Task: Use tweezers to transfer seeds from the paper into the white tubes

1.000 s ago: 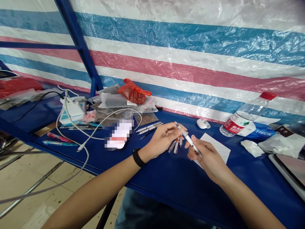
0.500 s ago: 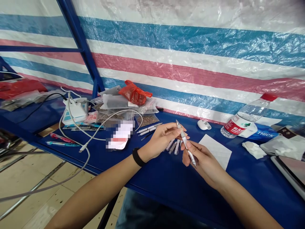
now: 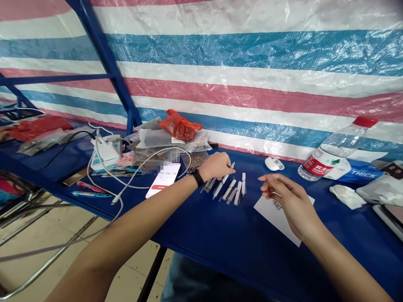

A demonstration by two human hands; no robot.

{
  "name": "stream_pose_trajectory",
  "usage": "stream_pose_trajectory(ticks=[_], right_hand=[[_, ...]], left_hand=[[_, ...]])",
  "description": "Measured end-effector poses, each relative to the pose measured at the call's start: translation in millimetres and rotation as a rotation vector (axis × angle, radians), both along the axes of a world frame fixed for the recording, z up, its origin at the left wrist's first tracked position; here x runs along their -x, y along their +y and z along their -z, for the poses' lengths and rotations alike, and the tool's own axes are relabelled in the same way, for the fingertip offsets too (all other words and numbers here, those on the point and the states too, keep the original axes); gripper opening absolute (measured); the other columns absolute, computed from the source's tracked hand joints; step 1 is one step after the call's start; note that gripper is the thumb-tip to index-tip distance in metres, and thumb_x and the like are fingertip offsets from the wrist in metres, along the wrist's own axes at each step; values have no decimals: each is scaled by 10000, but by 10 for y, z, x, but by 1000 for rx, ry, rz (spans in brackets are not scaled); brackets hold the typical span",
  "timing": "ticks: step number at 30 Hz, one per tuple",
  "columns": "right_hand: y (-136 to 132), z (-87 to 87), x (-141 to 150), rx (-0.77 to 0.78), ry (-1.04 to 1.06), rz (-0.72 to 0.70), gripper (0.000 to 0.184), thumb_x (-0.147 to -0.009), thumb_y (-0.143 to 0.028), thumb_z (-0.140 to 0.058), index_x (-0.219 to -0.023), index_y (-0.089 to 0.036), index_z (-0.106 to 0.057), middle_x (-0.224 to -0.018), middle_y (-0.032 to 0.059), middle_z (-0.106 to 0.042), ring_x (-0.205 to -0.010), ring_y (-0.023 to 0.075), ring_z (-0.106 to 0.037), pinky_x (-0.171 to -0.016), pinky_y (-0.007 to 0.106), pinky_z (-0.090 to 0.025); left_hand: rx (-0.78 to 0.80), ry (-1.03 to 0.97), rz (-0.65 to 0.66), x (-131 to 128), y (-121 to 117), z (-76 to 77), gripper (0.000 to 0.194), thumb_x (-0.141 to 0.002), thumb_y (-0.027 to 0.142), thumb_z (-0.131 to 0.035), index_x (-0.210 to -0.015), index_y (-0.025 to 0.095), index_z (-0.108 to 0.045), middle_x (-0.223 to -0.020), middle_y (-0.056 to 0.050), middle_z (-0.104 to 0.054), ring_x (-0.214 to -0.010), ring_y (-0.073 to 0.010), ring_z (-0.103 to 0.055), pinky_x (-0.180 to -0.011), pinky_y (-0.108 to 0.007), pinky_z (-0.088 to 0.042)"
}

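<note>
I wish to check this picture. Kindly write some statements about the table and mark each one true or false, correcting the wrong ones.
1. The left hand is at the white pens. True.
2. The right hand holds the phone. False: the phone lies to the left of those pens; this hand is over the white paper.
3. The bottle has a red cap. True.
4. The tied red bag lies under the packets. False: the bag lies on top of them.

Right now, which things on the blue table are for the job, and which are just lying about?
Probably for the job:
white and grey pens by the left hand
maybe the paper sheet near the right hand

Seemingly just lying about:
phone
red bag
bottle
crumpled tissue
turquoise pen
</note>
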State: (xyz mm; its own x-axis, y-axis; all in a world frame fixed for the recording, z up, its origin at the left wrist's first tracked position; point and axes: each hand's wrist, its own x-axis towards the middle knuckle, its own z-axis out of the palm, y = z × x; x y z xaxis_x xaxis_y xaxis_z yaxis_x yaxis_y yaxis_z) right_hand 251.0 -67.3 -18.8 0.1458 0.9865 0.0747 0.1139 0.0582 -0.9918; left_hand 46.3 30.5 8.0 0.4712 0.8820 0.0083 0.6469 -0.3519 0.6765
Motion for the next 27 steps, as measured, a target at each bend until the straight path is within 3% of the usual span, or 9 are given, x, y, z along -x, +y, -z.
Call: stream_pose_trajectory(ticks=[3,7,12,15,18,22,27], right_hand=[[-10,-47,-22,17,-9,-27,535,-693,-754,-769,-794,-228,-773,-744,64,-654,-673,198,-602,-640,347,-524],[-15,-69,-58,-1,-8,-44,492,-724,-723,-770,-806,-237,-780,-753,60,-656,-688,195,-603,-658,343,-521],[-32,-94,13,5,-15,-11,562,-629,-780,-788,-739,-229,-767,-711,56,-639,-656,190,-581,-631,342,-501],[-29,-99,52,22,-20,-2,590,-596,-802,-789,-723,-226,-764,-702,55,-635,-652,186,-575,-632,339,-492],[-16,-96,57,36,-36,13,612,-568,-819,-791,-709,-224,-759,-696,57,-631,-649,189,-569,-627,343,-488],[-7,-87,39,32,-52,5,615,-585,-824,-780,-722,-224,-762,-703,59,-639,-655,193,-576,-631,343,-496],[-13,-68,18,49,-37,-25,595,-613,-799,-792,-762,-223,-778,-720,43,-644,-676,177,-585,-661,315,-498]], left_hand=[[-24,51,-29,71,8,-51,479,-842,324,-708,-443,197,-476,-402,5,-487,-363,-175,-525,-537,-296,-371],[-248,248,-82,392,-107,-170,347,-859,355,-689,-566,186,-609,-639,-55,-673,-605,-203,-611,-601,-295,-343],[-170,573,-154,641,-449,-68,390,-877,531,-632,-822,154,-713,-835,-130,-726,-773,-301,-663,-570,-314,-306],[-168,589,-215,621,-598,41,358,-889,471,-609,-925,133,-724,-985,-169,-728,-861,-338,-685,-599,-324,-348],[-198,548,-238,564,-651,95,345,-901,444,-587,-925,127,-721,-1007,-175,-712,-843,-328,-690,-626,-335,-397],[-183,559,-259,508,-666,90,402,-958,467,-496,-929,130,-714,-1012,-158,-699,-819,-302,-695,-662,-347,-453],[-158,620,-261,454,-688,79,428,-955,525,-498,-983,149,-700,-1079,-127,-686,-862,-299,-713,-724,-367,-527]])
